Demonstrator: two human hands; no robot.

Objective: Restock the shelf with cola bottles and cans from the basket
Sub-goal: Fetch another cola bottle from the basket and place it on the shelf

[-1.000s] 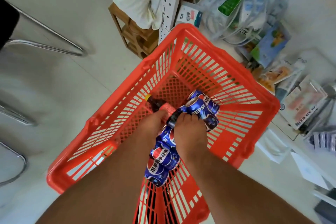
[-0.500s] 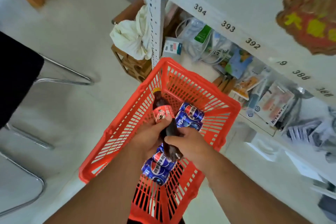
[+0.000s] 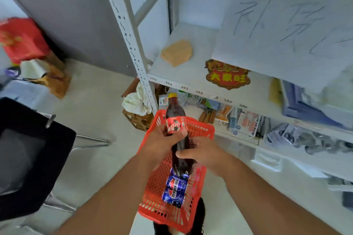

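While both hands hold it above the orange basket [image 3: 202, 129], the cola bottle [image 3: 176, 120] stands nearly upright, its yellow cap toward the front edge of the white shelf [image 3: 200, 74] and its base over the basket's middle. The left hand [image 3: 162, 143] wraps the red label, fingers curled round the bottle's left side and thumb lying across the label's lower edge. The right hand [image 3: 204, 151] grips the dark lower body, thumb pressed across the front and fingers curled behind, out of sight. Below the bottle's base, blue cola cans [image 3: 175, 189] lie side by side on the basket's floor near its near edge.

Just beyond the basket's far edge, the shelf's lower level carries packets and cables. On the level above, a tan cloth [image 3: 177, 52] lies near the left end, beside the perforated upright post [image 3: 129, 30], and a red and gold plaque [image 3: 227, 76] sits by the front edge, which bears small number tags. A large white sheet [image 3: 286, 34] with handwritten strokes covers the right part. A wooden stool [image 3: 137, 118] with a pale cloth stands on the floor left of the post, a black chair [image 3: 28, 150] at the far left.
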